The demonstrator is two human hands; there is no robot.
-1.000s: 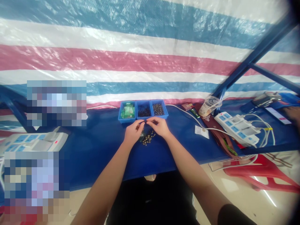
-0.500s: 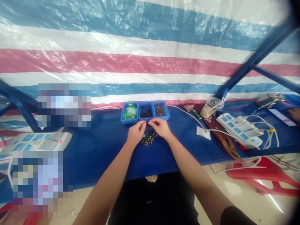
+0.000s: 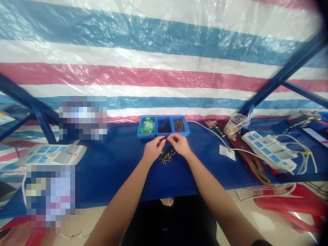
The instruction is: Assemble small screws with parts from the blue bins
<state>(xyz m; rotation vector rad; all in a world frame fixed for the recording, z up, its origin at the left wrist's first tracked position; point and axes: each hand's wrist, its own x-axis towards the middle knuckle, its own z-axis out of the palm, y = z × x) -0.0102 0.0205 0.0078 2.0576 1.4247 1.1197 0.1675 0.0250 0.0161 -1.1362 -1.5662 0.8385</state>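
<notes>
My left hand [image 3: 154, 148] and my right hand [image 3: 180, 144] meet fingertip to fingertip over the blue table [image 3: 115, 171]. Both are pinched closed around something dark, too small to make out. Just below them lies a pile of brass-coloured and dark small parts [image 3: 167, 156]. Behind the hands stand three joined blue bins: the left bin [image 3: 146, 136] holds green pieces [image 3: 148, 125], the middle bin [image 3: 164, 135] dark pieces [image 3: 164, 127], and the right bin [image 3: 187, 131] small metallic parts [image 3: 179, 125].
At right are a plastic cup [image 3: 235, 123], a small white packet [image 3: 227, 152], a brown strap [image 3: 239, 150] and a power strip [image 3: 269, 151] with cables. Another power strip [image 3: 53, 154] sits at left. A red stool [image 3: 289, 205] stands below the table.
The whole view has shifted, so the table and bins appear further right and slightly lower. My hands remain pinched together in front of the bins.
</notes>
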